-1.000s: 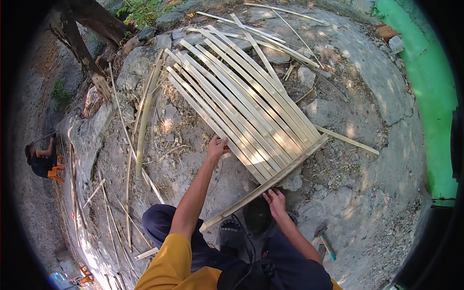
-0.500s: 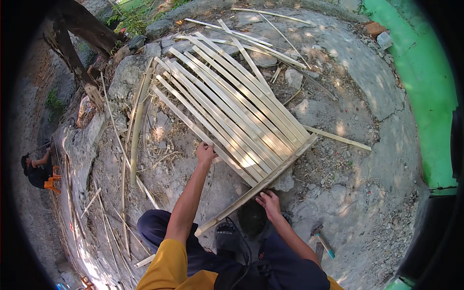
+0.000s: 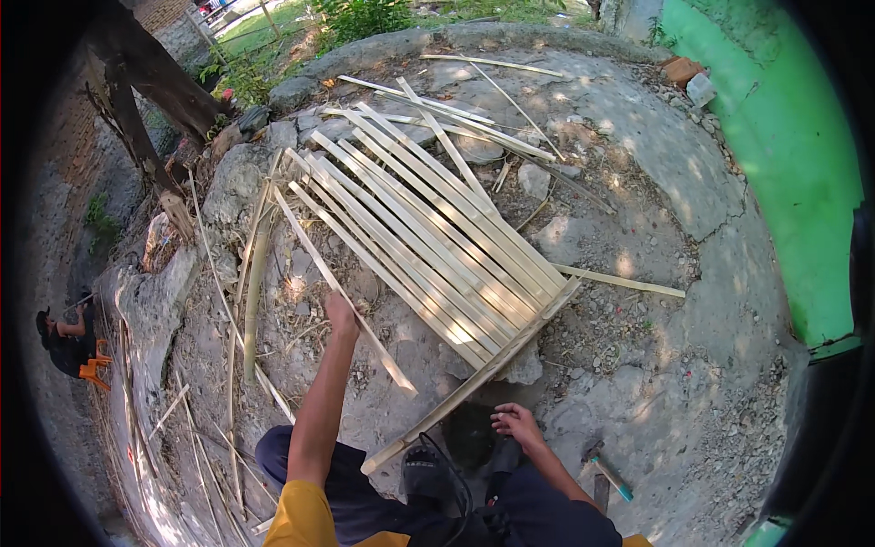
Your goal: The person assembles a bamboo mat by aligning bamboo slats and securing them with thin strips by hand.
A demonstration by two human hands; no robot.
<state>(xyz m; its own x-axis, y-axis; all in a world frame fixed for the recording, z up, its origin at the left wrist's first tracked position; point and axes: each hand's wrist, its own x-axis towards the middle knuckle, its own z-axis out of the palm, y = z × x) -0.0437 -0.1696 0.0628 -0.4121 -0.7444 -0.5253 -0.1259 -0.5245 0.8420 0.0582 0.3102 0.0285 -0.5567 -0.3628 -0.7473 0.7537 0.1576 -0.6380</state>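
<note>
A loose bamboo slat point(image 3: 382, 357) is gripped near its middle by my left hand point(image 3: 342, 316), its near end hanging free of the others. To its right lie several pale bamboo slats point(image 3: 437, 242) side by side in a slanting row. Their near ends meet a bamboo crosspiece point(image 3: 474, 383), which runs from beside my left foot up to the right. My right hand point(image 3: 518, 426) hovers just below the crosspiece, fingers apart and holding nothing. A hammer point(image 3: 612, 476) with a teal handle end lies on the ground right of my right forearm.
More bamboo strips point(image 3: 492, 132) are scattered at the far side, and bamboo poles point(image 3: 256, 283) lie on the left. A tree trunk point(image 3: 155, 77) stands far left, a green wall point(image 3: 756, 164) at right. A person point(image 3: 68, 342) sits on an orange chair at the left edge.
My left hand has moved left and nearer, swinging the outermost slat away from the row and off the crosspiece. My right hand has let go of the crosspiece and drawn back.
</note>
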